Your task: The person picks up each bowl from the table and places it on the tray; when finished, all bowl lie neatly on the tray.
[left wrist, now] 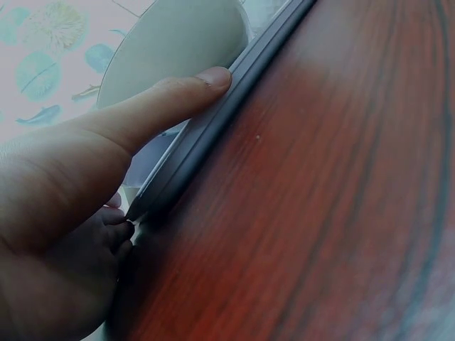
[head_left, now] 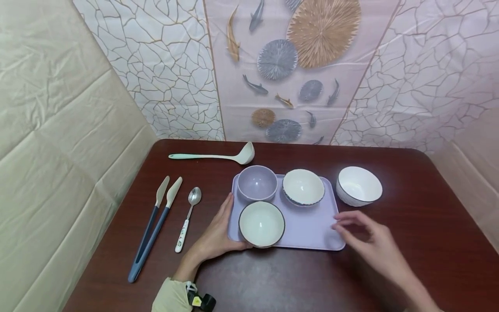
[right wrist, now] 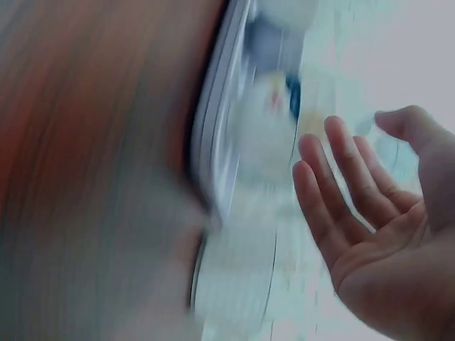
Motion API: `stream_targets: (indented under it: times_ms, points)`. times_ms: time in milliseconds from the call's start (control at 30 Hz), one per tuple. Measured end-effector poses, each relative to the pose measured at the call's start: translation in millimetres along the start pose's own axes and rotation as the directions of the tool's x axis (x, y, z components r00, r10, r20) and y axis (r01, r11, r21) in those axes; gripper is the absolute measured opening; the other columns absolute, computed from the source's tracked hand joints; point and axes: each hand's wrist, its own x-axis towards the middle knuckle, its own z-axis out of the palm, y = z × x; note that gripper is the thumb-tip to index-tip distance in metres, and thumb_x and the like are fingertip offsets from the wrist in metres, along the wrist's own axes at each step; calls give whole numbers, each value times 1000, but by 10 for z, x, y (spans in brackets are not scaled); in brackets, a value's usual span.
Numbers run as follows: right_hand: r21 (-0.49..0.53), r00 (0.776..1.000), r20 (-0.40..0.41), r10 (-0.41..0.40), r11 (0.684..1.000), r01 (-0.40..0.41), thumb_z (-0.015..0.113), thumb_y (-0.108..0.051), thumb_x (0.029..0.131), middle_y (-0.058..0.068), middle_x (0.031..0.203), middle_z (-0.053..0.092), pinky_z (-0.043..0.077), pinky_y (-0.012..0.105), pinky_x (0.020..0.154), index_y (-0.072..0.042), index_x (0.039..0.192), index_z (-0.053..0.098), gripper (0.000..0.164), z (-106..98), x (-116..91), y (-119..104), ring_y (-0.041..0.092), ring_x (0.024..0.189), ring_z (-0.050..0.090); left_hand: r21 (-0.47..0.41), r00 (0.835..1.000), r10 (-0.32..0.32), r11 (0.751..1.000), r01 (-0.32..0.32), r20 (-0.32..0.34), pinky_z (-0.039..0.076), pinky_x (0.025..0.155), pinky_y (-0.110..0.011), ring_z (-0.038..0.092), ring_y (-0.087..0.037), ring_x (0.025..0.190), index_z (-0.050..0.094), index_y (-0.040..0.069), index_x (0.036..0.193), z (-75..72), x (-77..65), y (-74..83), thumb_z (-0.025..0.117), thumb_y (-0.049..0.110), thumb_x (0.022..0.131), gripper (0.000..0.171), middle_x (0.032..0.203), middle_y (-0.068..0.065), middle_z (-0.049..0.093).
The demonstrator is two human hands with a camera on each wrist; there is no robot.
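A lavender tray (head_left: 312, 232) lies on the table with several bowls around and on it. My left hand (head_left: 219, 234) holds its front left corner, thumb along the front edge and fingers at the left side; the left wrist view shows the thumb (left wrist: 174, 103) on the rim. Beside that thumb stands a white bowl with a dark rim (head_left: 261, 224). Behind it are a lavender bowl (head_left: 257, 183) and a white bowl with a blue-patterned rim (head_left: 303, 187), both on the tray. Near the tray's right edge hovers my right hand (head_left: 374, 240), fingers loosely bent, holding nothing.
Right of the tray stands another white bowl (head_left: 359, 186). A ladle (head_left: 212, 157) lies behind the tray. To the left are a spoon (head_left: 187, 221) and blue-handled tongs (head_left: 153, 229). The patterned cloth (head_left: 273, 99) hangs behind the dark wooden table (head_left: 273, 281).
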Motion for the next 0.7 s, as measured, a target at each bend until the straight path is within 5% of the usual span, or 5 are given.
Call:
stream_targets:
  times_ms: [133, 300, 400, 500, 700]
  points:
    - [-175, 985, -102, 139, 972, -156, 77, -16, 87, -2, 89, 71, 45, 13, 69, -17, 113, 67, 28, -345, -49, 221, 4, 77, 64, -1, 1000, 12, 1000, -12, -4, 24, 111, -49, 12, -23, 146, 5, 1, 156, -4, 0, 4, 91, 48, 61, 136, 162, -14, 5]
    - [-199, 953, -176, 249, 939, -282, 81, -22, 83, 20, 113, 61, 45, 11, 73, 0, 137, 41, 71, -595, 86, 525, 11, 90, 61, 1, 1000, 17, 1000, -17, -13, 25, 111, -49, 12, -23, 146, 6, 2, 156, -10, -4, -13, 90, 50, 62, 136, 162, -14, 6]
    - [-120, 936, -130, 327, 932, -342, 82, -25, 82, 32, 136, 40, 46, 34, 95, 2, 149, 15, 98, -648, 215, 657, 38, 115, 51, 2, 1000, 22, 1000, -22, -14, 24, 111, -49, 12, -24, 147, 6, 0, 156, -10, -6, -18, 90, 51, 62, 135, 162, -15, 6]
    - [-71, 925, -39, 379, 922, -381, 81, -29, 83, 37, 150, 17, 32, 63, 99, -2, 153, -5, 114, -647, 327, 764, 55, 129, 31, 4, 1000, 22, 1000, -22, -9, 24, 111, -49, 11, -24, 147, 6, 0, 156, -6, -8, -22, 89, 52, 62, 136, 162, -15, 6]
    - [-63, 941, -9, 337, 939, -337, 83, -28, 80, 37, 149, 12, 20, 64, 104, 3, 152, -4, 117, -549, 471, 940, 51, 131, 26, -2, 999, 32, 999, -32, -12, 25, 111, -49, 12, -25, 146, 6, 1, 156, 7, -9, -18, 89, 52, 62, 136, 162, -16, 6]
